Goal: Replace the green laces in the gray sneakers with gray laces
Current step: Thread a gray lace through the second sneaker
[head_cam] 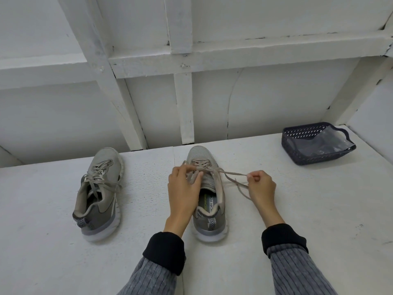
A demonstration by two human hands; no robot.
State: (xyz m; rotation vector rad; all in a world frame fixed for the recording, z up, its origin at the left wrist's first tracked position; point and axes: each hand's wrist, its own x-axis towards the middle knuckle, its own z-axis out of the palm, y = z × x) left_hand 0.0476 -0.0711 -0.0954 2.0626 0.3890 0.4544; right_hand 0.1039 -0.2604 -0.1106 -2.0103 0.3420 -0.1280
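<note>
At frame centre, your left hand (183, 189) pinches the gray fabric lace (230, 173) against the gray mesh sneaker (207, 192), likely steadying it, while your right hand (259, 184), clamped on the lace's end, draws it rightward, taut. The second laced sneaker (100, 194) rests at left.

You have two gray sneakers, left (99, 191) and right (207, 192), one dark basket (316, 143), two hands (184, 188) (260, 186).

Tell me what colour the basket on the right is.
Dark navy blue basket, with a lattice wall, clearest in the head view.
</note>
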